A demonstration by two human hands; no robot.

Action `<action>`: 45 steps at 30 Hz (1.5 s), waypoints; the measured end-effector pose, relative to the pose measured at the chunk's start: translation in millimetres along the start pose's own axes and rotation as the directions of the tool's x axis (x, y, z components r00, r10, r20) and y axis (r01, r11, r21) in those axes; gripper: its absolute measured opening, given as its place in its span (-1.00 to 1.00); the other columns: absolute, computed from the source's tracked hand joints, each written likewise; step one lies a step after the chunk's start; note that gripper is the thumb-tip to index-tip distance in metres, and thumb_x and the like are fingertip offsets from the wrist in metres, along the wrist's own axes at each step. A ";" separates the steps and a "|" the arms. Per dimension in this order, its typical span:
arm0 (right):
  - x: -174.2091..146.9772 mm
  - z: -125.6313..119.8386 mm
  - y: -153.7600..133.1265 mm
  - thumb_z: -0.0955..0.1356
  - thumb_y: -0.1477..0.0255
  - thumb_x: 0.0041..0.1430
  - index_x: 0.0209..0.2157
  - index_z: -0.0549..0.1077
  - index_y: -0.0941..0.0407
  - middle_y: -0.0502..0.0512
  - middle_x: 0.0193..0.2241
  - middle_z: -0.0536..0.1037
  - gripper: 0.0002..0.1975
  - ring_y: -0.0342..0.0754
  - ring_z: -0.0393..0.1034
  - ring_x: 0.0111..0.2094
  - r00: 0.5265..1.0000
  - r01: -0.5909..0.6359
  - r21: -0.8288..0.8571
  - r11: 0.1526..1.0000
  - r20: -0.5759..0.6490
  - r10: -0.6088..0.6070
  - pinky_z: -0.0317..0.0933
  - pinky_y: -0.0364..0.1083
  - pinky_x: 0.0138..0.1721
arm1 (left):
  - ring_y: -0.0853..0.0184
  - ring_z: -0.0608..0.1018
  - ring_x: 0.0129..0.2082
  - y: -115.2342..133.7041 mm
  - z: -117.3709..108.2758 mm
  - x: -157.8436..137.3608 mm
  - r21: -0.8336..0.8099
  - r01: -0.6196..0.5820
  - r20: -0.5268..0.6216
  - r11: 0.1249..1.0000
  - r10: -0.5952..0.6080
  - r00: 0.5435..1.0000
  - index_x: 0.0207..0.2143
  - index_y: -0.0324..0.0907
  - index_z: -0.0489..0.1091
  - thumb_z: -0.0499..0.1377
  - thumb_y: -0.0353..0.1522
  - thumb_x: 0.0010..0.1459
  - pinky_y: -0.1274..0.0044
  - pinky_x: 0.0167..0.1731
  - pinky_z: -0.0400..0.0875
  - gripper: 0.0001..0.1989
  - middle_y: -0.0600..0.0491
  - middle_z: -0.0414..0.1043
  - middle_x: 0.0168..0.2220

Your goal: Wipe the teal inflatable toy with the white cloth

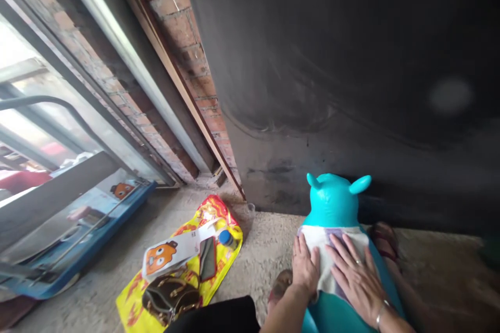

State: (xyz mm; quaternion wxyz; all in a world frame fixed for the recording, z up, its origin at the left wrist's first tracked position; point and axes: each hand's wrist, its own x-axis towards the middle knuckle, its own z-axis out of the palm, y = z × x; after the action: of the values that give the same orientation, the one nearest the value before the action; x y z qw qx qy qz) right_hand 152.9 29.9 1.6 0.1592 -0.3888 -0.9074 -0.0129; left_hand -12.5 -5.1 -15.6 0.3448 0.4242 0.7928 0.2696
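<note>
Concrete floor [265,250], brick wall [172,15], dark wall [351,62], yellow bag [219,260]

Both of the person's hands lie flat, palms down, side by side in the near right of the view. The left hand [305,266] has its fingers straight and close together, pointing away from the body, with the bare forearm running back toward the near edge. The right hand [357,273] is spread wider, its fingers fanned and angled toward the far left, so that the fingertips come just beside those of the left. A ring sits on one right finger and a thin bangle circles the right wrist. Neither hand grips anything.
</note>
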 end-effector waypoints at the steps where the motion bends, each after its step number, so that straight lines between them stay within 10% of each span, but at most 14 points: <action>1: 5.2 0.7 0.8 0.10 0.28 0.30 0.26 0.08 -0.16 -0.12 0.32 -0.04 -0.51 0.15 -0.26 0.34 1.000 0.001 0.006 1.000 0.003 -0.001 -0.29 0.38 0.23 | 0.26 -0.11 0.37 0.2 0.0 3.7 -0.004 0.001 -0.002 1.000 -0.001 1.000 0.31 -0.28 -0.16 -0.16 -0.05 0.21 0.46 0.33 -0.18 -0.27 -0.13 -0.16 0.38; 7: -1.0 -8.1 -14.8 0.10 0.25 0.33 0.26 0.05 -0.16 -0.13 0.32 -0.04 -0.52 0.11 -0.25 0.34 0.996 -0.085 0.026 0.996 0.037 0.084 -0.21 0.33 0.25 | 0.27 -0.10 0.37 1.9 -5.2 -8.0 -0.005 -0.011 -0.012 1.000 0.011 1.000 0.30 -0.36 -0.13 -0.18 -0.13 0.22 0.47 0.33 -0.21 -0.30 -0.13 -0.14 0.38; 17: -130.0 22.8 -44.3 0.19 0.30 0.21 0.20 0.24 -0.09 0.04 0.23 0.20 -0.49 0.30 0.10 0.23 0.968 -0.252 -0.060 0.966 -0.012 0.252 0.16 0.36 0.07 | 0.12 -0.07 0.37 -15.8 9.4 -86.5 0.159 -0.091 -0.073 0.983 0.103 0.992 0.29 -0.31 -0.03 -0.14 -0.14 0.17 0.20 0.32 -0.09 -0.30 -0.14 -0.15 0.37; 25: -42.1 10.1 -58.1 0.15 0.11 0.23 0.28 0.08 0.21 0.36 0.30 -0.01 -0.31 0.36 -0.17 0.30 0.711 -0.696 -0.078 0.714 0.062 0.701 0.12 0.38 0.07 | 0.00 0.02 0.34 -19.8 19.3 -57.8 0.243 -0.070 -0.119 0.968 0.102 0.988 0.26 -0.40 0.03 -0.11 -0.17 0.14 0.13 0.26 0.04 -0.30 -0.27 -0.05 0.33; 34: 44.7 -12.0 -6.4 0.10 0.16 0.30 0.33 -0.23 0.15 0.23 0.35 -0.35 -0.31 0.18 -0.49 0.34 0.703 -0.688 0.042 0.724 0.284 0.652 -0.25 0.31 0.26 | 0.01 -0.09 0.36 32.7 7.1 3.7 0.301 -0.096 -0.102 0.949 0.132 0.986 0.30 -0.41 -0.14 -0.17 -0.12 0.22 0.17 0.29 -0.05 -0.28 -0.34 -0.16 0.35; 39: 37.5 -20.0 -14.1 0.13 0.15 0.28 0.33 -0.19 0.11 0.19 0.35 -0.30 -0.31 0.20 -0.39 0.34 0.690 -0.711 0.085 0.698 0.276 0.669 -0.16 0.32 0.24 | 0.08 -0.12 0.37 29.8 2.4 -3.4 0.259 -0.114 -0.063 0.959 0.135 0.989 0.31 -0.36 -0.19 -0.19 -0.15 0.24 0.18 0.29 -0.02 -0.30 -0.24 -0.19 0.37; 45: -48.0 2.8 -52.7 0.17 0.08 0.25 0.28 0.06 0.11 0.25 0.30 -0.02 -0.34 0.26 -0.04 0.28 0.642 -0.761 -0.012 0.648 0.127 0.756 0.15 0.28 0.11 | 0.09 0.15 0.30 -8.4 26.9 -47.8 0.517 -0.103 -0.220 0.850 0.248 0.944 0.26 -0.28 0.05 -0.11 -0.22 0.24 0.22 0.17 0.23 -0.42 -0.20 0.04 0.32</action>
State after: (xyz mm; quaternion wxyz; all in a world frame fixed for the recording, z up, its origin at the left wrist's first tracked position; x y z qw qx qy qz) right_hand 145.7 -40.1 -10.1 0.1031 -0.7296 -0.6690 0.0976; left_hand 23.5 -46.7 -23.0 0.0822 0.5278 0.8332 0.1431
